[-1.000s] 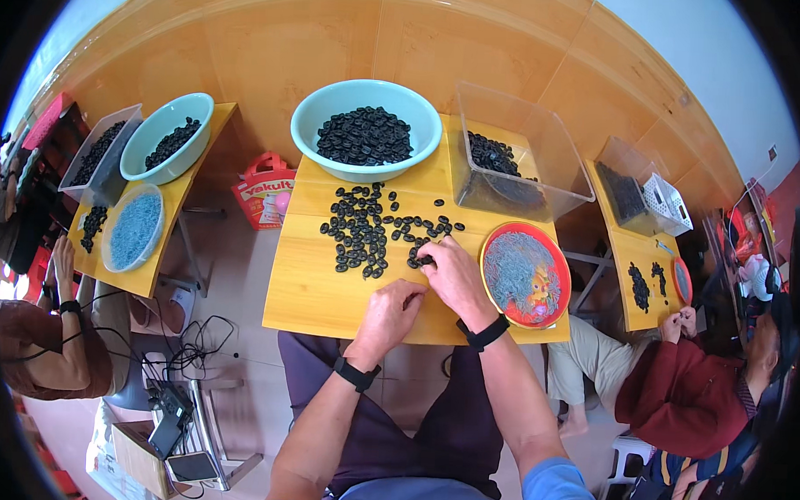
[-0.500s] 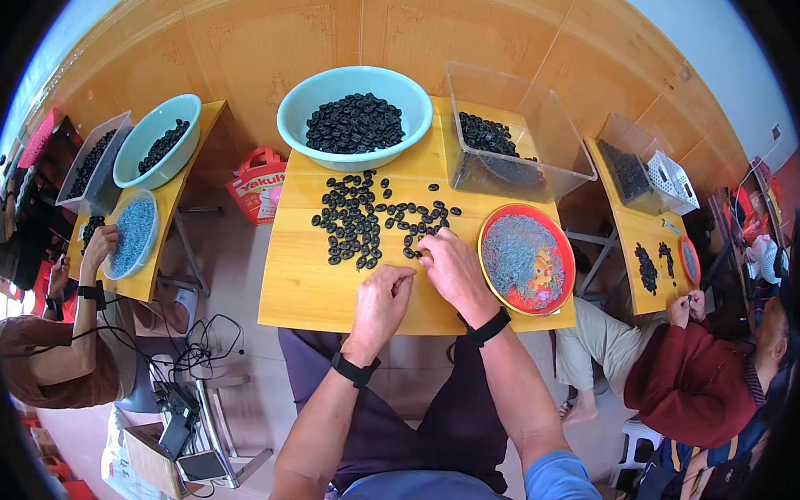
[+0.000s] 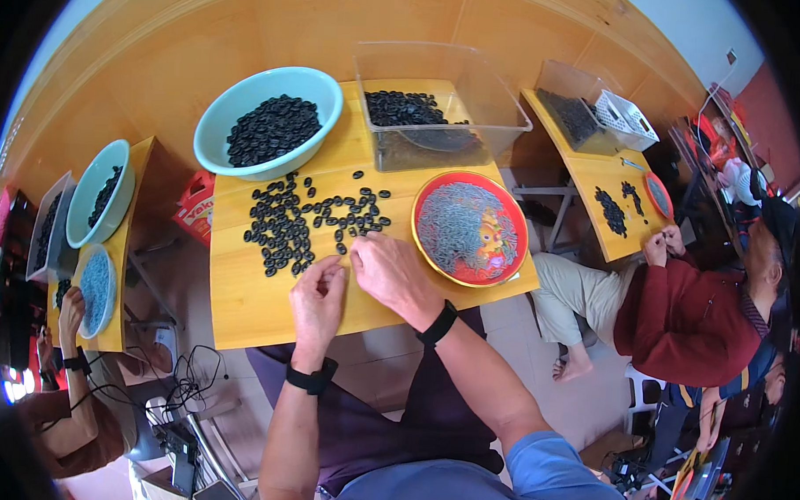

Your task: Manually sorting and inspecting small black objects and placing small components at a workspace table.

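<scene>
Over the near half of the yellow worktop (image 3: pixel 248 313), the person's two hands are sitting close together, fingertips just beside each other. The left hand (image 3: pixel 317 293) is bending its fingers in toward the thumb, and the right hand (image 3: pixel 389 269) is curling its fingers down close to the loose black oval pieces (image 3: pixel 277 228); whether either is grasping something small, one cannot tell, since the fingertips are partly hidden. The black oval pieces are lying scattered beyond the hands, most of them crowding into a patch on the left, a sparser group spreading to its right. Behind them, a turquoise basin (image 3: pixel 227 98) is holding a heap of similar pieces (image 3: pixel 272 133), and beside it a clear plastic bin (image 3: pixel 421 151) is holding more. Right of the right hand, a round red tray (image 3: pixel 515 205) is carrying a mass of thin grey slivers (image 3: pixel 449 223). Black wristbands (image 3: pixel 312 376) are circling both wrists. At another worktop (image 3: pixel 579 172) on the right, a co-worker in a dark red top (image 3: pixel 697 322) is sitting.
</scene>
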`<state>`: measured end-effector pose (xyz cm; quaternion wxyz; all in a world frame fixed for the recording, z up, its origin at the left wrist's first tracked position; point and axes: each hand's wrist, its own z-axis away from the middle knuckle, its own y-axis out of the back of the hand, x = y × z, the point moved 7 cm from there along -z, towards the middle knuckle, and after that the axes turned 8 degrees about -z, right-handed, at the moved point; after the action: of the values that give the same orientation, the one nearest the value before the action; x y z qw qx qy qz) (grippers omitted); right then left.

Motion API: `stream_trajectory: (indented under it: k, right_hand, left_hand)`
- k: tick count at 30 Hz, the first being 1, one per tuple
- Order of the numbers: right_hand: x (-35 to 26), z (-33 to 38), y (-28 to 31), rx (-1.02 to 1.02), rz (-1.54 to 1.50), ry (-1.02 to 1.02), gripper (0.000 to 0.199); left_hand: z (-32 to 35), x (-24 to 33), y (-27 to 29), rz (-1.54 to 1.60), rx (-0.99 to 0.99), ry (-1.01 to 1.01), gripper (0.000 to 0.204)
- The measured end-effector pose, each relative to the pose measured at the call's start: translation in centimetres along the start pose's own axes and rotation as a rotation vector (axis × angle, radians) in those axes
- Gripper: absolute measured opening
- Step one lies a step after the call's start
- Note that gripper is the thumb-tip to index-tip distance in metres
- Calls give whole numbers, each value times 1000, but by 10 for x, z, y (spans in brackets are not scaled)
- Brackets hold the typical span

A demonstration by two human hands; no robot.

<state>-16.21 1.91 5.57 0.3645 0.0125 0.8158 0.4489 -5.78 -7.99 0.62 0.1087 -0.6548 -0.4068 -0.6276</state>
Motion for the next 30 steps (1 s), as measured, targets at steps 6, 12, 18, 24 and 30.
stream_trajectory:
  k: [6, 12, 18, 24, 30]
  right_hand:
    - [10, 25, -5, 150, -527, -204, 11]
    - [17, 41, -30, 88, -951, -421, 13]
    - [30, 61, -28, 213, -943, -395, 12]
    - [10, 82, 4, 153, -605, -196, 12]
    - [33, 105, 92, 380, -279, -164, 8]
  left_hand:
    - [-1, -16, -4, 247, -113, 115, 21]
    - [-1, -14, 2, 207, -139, 157, 15]
    - [1, -8, -8, -17, -207, 79, 12]
    - [0, -18, -5, 350, -124, 156, 11]
    - [1, -20, -4, 277, -122, 186, 12]
